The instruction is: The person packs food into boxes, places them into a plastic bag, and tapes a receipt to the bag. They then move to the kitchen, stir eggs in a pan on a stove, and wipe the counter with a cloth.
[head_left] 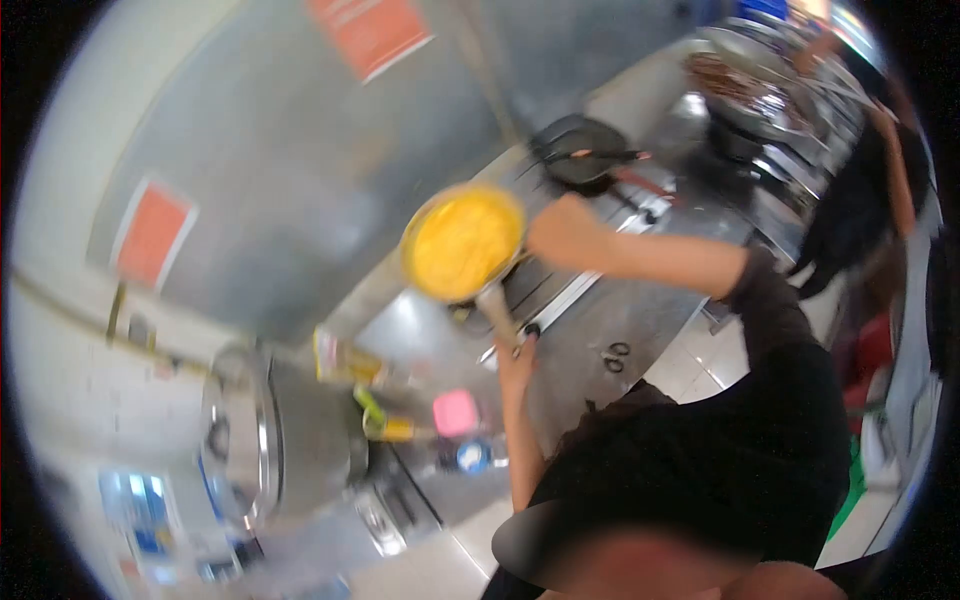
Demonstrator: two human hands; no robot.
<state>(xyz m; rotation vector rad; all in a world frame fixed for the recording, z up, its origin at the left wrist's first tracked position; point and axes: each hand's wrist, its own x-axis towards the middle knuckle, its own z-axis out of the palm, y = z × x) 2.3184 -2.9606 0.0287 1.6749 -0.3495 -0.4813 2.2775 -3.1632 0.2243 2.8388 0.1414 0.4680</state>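
Left grip [518,355]: closed round the end of the pale straight handle [497,308]
Right grip [565,230]: curled; whether it holds anything cannot be told
Pan position: round metal frying pan of yellow egg mix [463,243] ahead of left grip; just beside right grip; above grey steel worktop [640,320]
Spill risk: likely if left grip tilts; pan is full
Burn risk: likely if right grip brushes the rim

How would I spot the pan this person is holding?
Find the long steel counter running under the metal wall. Over its cooktop is a frying pan, its handle gripped by the left hand, the right hand at its rim. It alone is filled with bright yellow food, likely egg; the dark pan further along shows none.
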